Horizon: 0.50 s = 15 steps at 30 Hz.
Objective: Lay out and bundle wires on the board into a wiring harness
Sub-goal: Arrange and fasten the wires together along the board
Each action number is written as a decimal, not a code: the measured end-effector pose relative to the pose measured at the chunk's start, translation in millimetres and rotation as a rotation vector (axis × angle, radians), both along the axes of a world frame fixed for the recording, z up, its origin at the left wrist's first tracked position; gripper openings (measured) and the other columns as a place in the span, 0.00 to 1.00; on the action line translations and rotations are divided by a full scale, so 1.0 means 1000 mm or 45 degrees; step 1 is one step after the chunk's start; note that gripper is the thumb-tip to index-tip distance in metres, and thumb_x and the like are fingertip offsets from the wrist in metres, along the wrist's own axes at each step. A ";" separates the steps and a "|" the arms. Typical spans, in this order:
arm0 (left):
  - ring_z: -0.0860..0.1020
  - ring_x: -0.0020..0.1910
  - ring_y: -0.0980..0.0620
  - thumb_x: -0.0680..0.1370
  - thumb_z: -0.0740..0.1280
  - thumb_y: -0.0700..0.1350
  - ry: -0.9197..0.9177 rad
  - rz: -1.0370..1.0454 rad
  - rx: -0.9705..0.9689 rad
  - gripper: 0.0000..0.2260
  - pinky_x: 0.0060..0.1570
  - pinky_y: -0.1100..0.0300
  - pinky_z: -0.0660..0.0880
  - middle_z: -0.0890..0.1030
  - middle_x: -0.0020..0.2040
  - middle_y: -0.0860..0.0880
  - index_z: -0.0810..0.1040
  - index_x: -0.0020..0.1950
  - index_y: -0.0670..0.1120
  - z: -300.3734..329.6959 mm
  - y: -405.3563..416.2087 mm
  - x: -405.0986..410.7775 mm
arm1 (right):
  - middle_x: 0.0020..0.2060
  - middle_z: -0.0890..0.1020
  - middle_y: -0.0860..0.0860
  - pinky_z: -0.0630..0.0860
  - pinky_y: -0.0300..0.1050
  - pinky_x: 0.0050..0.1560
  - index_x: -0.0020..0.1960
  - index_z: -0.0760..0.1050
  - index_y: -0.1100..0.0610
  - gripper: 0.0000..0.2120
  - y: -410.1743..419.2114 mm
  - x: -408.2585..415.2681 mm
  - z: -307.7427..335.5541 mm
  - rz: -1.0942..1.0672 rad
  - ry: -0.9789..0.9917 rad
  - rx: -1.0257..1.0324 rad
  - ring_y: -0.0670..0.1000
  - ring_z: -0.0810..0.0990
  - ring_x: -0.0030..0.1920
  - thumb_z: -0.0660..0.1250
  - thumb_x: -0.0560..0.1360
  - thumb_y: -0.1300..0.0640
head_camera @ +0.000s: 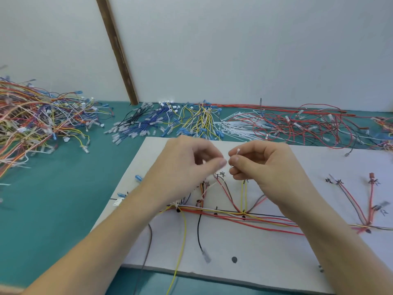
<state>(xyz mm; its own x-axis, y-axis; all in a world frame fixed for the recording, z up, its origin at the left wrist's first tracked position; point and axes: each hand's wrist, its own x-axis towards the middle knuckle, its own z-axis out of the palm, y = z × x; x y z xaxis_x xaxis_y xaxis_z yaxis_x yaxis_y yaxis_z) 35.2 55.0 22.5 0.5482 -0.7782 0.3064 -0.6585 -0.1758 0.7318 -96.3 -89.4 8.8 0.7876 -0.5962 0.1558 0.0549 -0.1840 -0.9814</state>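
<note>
**Thin tie, small grip: where this bundling step could slip**

Your right hand (261, 165) has its fingers (235, 160) curled in a pinch on a thin white plastic cable tie (237, 151), whose small head pokes up just above the thumb. Your left hand (189, 165) meets it from the other side, thumb and forefinger pressed together at the tips; blur hides whether they grip the tie's tail or only touch it. Both hands hover above the flat white layout board (265, 248), near its far edge.

The main risk, as I judge it, is the tie itself. It is slick and narrow, and you hold it by very little. If the tail misses the head slot or slips from your left fingertips, it can drop among the wires under your hands and be hard to spot against the white board.

Just below your right hand, a pair of yellow wires (244, 194) rises from the multicoloured trunk of laid wires (234, 216) that runs across the board. Pull up on them while cinching and you may drag the trunk off its drawn black line, or catch the neighbouring red wire (228, 194) in the loop.

Your forearms cross low over the trunk; a sleeve-less wrist brushing it could shift the loose black wire with a clear terminal (201, 237) nearer you.

Farther from the board, on the teal worktop (63, 209), spare white ties (240, 126) lie in a heap among red wires, so reaching for a replacement risks snagging those.
</note>
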 end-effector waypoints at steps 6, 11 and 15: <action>0.73 0.29 0.56 0.75 0.76 0.50 -0.196 -0.090 -0.322 0.02 0.31 0.71 0.66 0.79 0.33 0.55 0.85 0.43 0.54 0.012 0.050 -0.042 | 0.37 0.86 0.59 0.84 0.43 0.40 0.44 0.84 0.60 0.06 0.005 0.005 -0.006 0.107 0.096 -0.125 0.52 0.85 0.36 0.72 0.76 0.69; 0.72 0.35 0.70 0.77 0.73 0.54 -0.349 -0.162 0.186 0.04 0.39 0.75 0.64 0.75 0.35 0.65 0.85 0.46 0.55 -0.024 0.074 -0.066 | 0.35 0.86 0.58 0.84 0.44 0.41 0.44 0.84 0.58 0.06 0.007 0.008 -0.011 0.163 0.135 -0.175 0.53 0.85 0.36 0.72 0.75 0.67; 0.75 0.40 0.66 0.78 0.71 0.55 -0.295 -0.053 0.281 0.05 0.39 0.72 0.66 0.79 0.37 0.61 0.84 0.48 0.56 -0.031 0.077 -0.057 | 0.36 0.86 0.57 0.84 0.47 0.42 0.43 0.84 0.59 0.06 0.011 0.008 -0.012 0.194 0.185 -0.190 0.51 0.86 0.36 0.72 0.75 0.68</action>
<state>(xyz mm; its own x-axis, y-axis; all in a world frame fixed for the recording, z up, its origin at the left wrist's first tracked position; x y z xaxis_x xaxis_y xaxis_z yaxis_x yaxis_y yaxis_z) -22.1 131.9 -8.6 0.4499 -0.8602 0.2403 -0.8130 -0.2831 0.5088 -87.9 -78.3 -3.1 0.8871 -0.4477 0.1121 -0.0462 -0.3277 -0.9436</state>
